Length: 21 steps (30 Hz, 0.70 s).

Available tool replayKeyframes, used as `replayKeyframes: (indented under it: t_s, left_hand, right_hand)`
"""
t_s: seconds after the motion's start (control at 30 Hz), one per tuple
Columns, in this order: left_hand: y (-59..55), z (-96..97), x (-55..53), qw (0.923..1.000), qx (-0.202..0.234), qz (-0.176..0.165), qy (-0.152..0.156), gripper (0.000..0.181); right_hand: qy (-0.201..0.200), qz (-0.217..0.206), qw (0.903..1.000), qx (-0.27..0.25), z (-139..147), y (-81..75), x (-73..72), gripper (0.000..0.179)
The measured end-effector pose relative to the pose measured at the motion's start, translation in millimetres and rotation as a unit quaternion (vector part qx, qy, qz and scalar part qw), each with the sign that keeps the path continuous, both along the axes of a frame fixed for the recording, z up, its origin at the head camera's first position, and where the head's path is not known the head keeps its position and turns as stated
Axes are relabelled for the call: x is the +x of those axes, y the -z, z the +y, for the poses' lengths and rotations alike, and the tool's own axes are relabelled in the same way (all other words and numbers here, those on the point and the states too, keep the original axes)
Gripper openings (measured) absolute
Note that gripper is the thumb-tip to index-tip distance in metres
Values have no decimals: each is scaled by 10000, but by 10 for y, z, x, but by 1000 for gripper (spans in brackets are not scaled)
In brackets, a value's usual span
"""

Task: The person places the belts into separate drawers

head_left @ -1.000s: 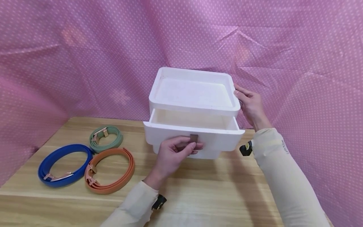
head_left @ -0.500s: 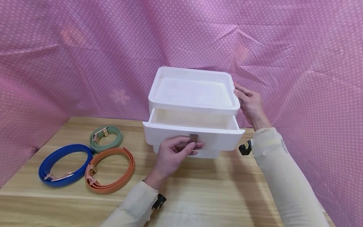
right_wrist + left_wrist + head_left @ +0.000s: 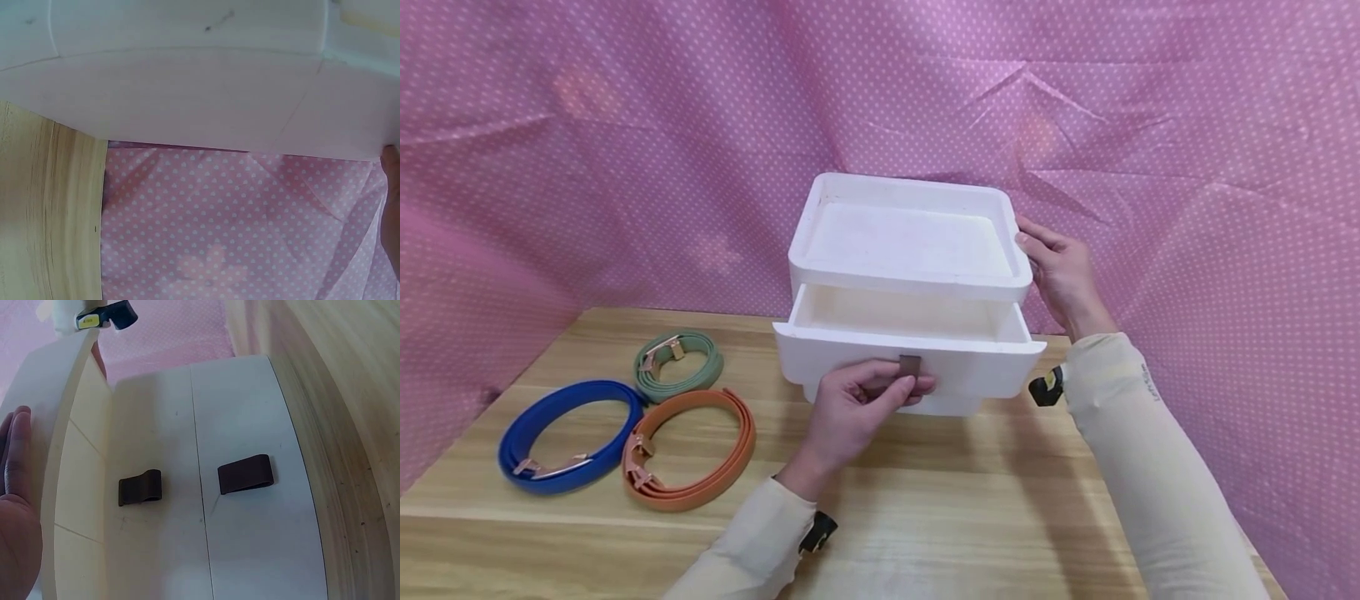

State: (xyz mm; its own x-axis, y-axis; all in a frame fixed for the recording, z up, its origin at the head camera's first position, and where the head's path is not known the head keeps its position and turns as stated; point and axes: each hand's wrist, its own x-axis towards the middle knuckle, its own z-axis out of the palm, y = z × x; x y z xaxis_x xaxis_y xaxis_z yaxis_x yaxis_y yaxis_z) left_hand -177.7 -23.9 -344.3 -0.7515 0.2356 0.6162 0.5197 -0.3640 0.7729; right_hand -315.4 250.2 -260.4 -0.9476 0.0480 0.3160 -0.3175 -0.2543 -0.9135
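Note:
A white drawer cabinet [image 3: 917, 242] with a shallow tray-like top stands on the wooden table. Its top drawer [image 3: 820, 354] is pulled partway out, and the part of its inside that shows is bare. My left hand [image 3: 853, 408] pinches the brown pull tab [image 3: 910, 365] on that drawer's front. Against the cabinet's right side, my right hand [image 3: 1060, 271] grips the upper edge, thumb on the rim, with the other fingers partly hidden. In the left wrist view, two lower drawers sit flush, each with a brown tab [image 3: 245, 474].
To the left lie three coiled belts with metal buckles: a green belt [image 3: 662, 383], a blue belt [image 3: 523, 433] and an orange belt [image 3: 741, 450]. The wooden table [image 3: 925, 517] ends at a pink dotted cloth [image 3: 700, 167] hanging behind and at both sides.

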Motion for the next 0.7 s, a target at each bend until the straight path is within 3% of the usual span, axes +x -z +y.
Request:
replayKeyframes:
  t_s: [0.47, 0.7]
  left_hand:
    - [9, 0, 7, 10000, 55, 55, 19, 11]
    - [-1, -3, 12, 9999, 61, 142, 52, 10]
  right_hand:
    - [-127, -35, 9999, -56, -7, -17, 1, 42]
    - [39, -70, 10000, 47, -21, -16, -7, 43]
